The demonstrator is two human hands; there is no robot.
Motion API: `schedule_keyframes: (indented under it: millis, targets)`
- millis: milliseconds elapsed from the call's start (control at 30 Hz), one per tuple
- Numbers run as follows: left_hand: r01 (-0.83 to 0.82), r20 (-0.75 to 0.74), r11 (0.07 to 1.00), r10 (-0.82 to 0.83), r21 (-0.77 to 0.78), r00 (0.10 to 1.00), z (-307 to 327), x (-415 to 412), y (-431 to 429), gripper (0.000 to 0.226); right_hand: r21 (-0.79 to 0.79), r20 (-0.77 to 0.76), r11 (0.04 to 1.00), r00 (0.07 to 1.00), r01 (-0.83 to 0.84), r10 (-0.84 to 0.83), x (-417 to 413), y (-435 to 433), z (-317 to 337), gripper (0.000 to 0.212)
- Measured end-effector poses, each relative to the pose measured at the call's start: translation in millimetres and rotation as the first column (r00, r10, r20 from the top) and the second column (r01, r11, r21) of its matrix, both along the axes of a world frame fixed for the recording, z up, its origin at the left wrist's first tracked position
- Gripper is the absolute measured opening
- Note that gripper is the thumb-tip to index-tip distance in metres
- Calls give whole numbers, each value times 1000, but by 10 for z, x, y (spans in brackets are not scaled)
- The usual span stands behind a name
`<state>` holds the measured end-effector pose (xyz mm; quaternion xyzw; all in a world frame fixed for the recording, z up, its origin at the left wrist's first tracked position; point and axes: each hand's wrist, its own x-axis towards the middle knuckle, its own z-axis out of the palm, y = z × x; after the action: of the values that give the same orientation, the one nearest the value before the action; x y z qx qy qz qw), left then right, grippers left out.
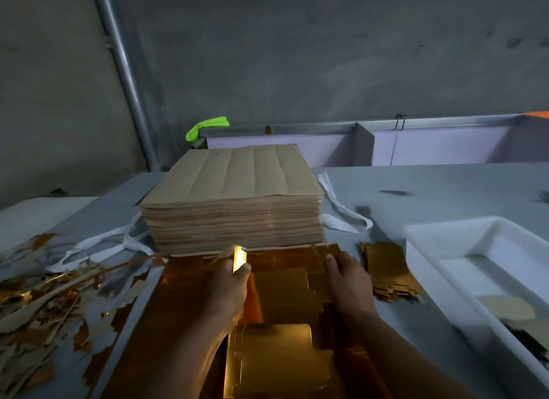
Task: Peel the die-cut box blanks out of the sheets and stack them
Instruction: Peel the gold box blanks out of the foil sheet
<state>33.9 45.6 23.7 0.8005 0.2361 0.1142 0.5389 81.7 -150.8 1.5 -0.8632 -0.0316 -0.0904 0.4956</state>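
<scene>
gold foil sheet (184, 303) lies flat on the table (430, 184) at lower centre of the frame, its far edge against the foot of a tall brown stack (234, 190) of sheets at centre. we note one blank (276, 360) shining at the bottom edge, lying within the sheet area; we cannot tell whether it is free of the sheet.

left hand (228, 285) is above the sheet's far edge, left of centre, thumb and fingers pinching a bright gold strip (238, 257) that stands up from the sheet. right hand (347, 279) lies back-up on the sheet's far right part, thumb pointing toward the brown stack; we cannot tell whether its fingers press flat or grasp an edge.

peeled blanks (386, 274) sit in a low, uneven pile just right of the right hand. a white tray (445, 250) lies at right of that pile, with pale pieces in its near end. scrap (44, 303) is heaped at lower left. white straps (341, 214) trail from both sides of the brown stack.
</scene>
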Motion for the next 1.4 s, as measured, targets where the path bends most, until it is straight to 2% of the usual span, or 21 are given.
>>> schedule_keyframes:
  millis: [67, 167, 267, 367, 467, 533, 633, 800, 1000, 1400]
  targets:
    - [-19, 43, 1000, 19, 10, 999, 0, 50, -28, 29, 203, -97, 977, 991, -68, 89, -90, -24, -24, 40]
    - [-21, 69, 1000, 22, -18, 997, 5, 163, -101, 12, 330, -193, 933, 957, -146, 218, -182, -55, -128, 41]
    - [10, 80, 999, -7, -43, 997, -16, 253, -163, 17, 443, -156, 884, 959, -147, 238, -213, -71, -201, 31]
    - [23, 94, 999, -18, -43, 995, -85, 304, -212, 19, 520, -128, 841, 960, -149, 249, -231, -80, -225, 36]
    - [11, 68, 999, -8, -47, 998, -128, 322, -241, 14, 441, -160, 893, 971, -93, 180, -211, -72, -247, 30]
    - [-9, 36, 997, 12, -79, 999, -165, 309, -241, 30, 402, -160, 913, 976, -73, 149, -185, -66, -282, 26]
    - [-39, -7, 987, 38, -156, 999, -257, 244, -227, 34, 411, -157, 909, 978, -64, 140, -175, -56, -287, 23]
    - [-27, 97, 1000, 26, 13, 995, -409, 159, -244, 37, 380, -145, 923, 981, -65, 129, -171, -63, -298, 29]
    - [-78, 47, 985, 71, 157, 996, -470, 191, -282, 36, 379, -119, 922, 984, -80, 134, -145, -69, -363, 33]
    - [-54, 59, 980, 43, 191, 997, -478, 177, -298, 33, 357, -67, 928, 988, -106, 138, -113, -84, -410, 34]
